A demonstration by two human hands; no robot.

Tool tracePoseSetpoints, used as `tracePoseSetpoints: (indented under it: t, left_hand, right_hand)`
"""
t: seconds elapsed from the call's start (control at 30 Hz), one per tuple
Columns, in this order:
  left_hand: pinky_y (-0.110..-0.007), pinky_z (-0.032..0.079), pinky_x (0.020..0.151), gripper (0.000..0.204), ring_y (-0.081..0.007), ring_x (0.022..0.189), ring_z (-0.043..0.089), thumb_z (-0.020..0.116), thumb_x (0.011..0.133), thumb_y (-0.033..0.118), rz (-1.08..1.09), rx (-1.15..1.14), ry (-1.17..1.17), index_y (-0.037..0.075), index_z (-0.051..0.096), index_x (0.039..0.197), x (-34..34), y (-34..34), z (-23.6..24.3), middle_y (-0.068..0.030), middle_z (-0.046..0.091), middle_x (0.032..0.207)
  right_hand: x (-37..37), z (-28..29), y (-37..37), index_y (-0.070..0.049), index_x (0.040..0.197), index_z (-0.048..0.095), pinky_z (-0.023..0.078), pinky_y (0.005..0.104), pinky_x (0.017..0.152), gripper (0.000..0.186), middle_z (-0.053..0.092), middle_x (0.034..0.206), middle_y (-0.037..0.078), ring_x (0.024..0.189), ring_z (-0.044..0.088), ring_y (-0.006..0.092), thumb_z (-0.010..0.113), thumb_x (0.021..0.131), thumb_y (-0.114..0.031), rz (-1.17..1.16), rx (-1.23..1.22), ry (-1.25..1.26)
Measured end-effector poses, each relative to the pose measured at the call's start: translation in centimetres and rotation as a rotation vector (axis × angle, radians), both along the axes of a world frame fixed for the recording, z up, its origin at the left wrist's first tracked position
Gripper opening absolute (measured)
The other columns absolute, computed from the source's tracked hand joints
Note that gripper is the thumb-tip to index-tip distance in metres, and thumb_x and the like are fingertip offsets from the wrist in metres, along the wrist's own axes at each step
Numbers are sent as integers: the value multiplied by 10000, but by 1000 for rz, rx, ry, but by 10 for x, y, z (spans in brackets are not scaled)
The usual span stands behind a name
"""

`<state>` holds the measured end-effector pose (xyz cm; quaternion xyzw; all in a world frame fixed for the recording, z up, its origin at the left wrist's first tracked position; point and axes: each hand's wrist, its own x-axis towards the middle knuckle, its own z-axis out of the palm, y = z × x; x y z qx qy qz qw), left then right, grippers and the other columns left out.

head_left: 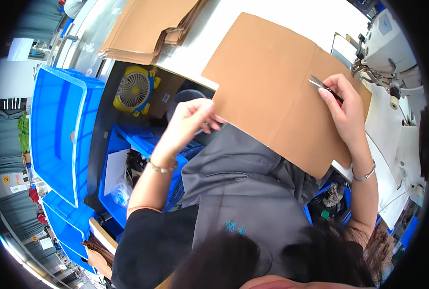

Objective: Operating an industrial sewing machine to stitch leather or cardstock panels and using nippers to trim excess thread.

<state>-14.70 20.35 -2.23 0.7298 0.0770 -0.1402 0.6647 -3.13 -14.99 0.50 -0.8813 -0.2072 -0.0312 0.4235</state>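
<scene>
A broad brown leather-like panel (262, 72) with a seam line across it lies over the white table (219, 24), its near edge hanging above my lap. My right hand (342, 103) rests over the right part of the panel, closed around small thread snips (316, 83). Their dark and silver pointed blades stand a little apart, pointing up and left near the seam. At the panel's left corner is my left hand (195, 118), with fingers loosely bent and apart and slightly blurred. Its fingertips are at the panel's edge; whether they touch it is unclear. I see nothing held in it.
Several brown panels (142, 26) are stacked at the upper left. A sewing machine (390, 48) stands at the right. Under the table are a yellow and blue fan (135, 90) and a blue crate (109, 185). Large blue bins (55, 130) stand on the left.
</scene>
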Motion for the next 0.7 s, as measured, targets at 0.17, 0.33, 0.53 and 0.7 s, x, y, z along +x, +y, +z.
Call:
tracePoseSetpoints:
  t: [0.17, 0.33, 0.53, 0.7]
  left_hand:
    - [-270, 549, 791, 332, -112, 914, 682, 669, 1007, 228, 107, 160, -198, -37, 687, 1207, 27, -52, 41, -72, 744, 1035]
    - [-299, 481, 1010, 397, -122, 1148, 605, 667, 1007, 190, 302, 87, -396, -47, 624, 1322, 66, -53, 60, -83, 681, 1252]
    - [-388, 614, 882, 296, -239, 998, 727, 574, 1039, 162, 494, -66, -627, -34, 617, 1256, 131, 64, 174, -151, 720, 1120]
    - [-442, 567, 997, 348, -279, 1171, 666, 510, 1074, 177, 698, -67, -534, -32, 557, 1348, 145, 219, 199, -161, 664, 1296]
  right_hand:
    - [0, 2, -2, -41, 949, 591, 426, 284, 640, 152, 542, 757, 32, 691, 502, 131, 686, 936, -159, -12, 65, 136]
    - [-8, 8, 6, -29, 979, 584, 481, 303, 691, 127, 612, 871, 78, 762, 600, 180, 666, 940, -118, -48, 130, -17]
    - [-10, 13, -1, -12, 996, 593, 496, 296, 677, 131, 614, 891, 85, 774, 623, 190, 677, 933, -91, -49, 199, -154]
    - [-7, 15, 1, -14, 1010, 590, 511, 310, 680, 152, 626, 916, 97, 773, 641, 218, 682, 937, -110, -76, 178, -155]
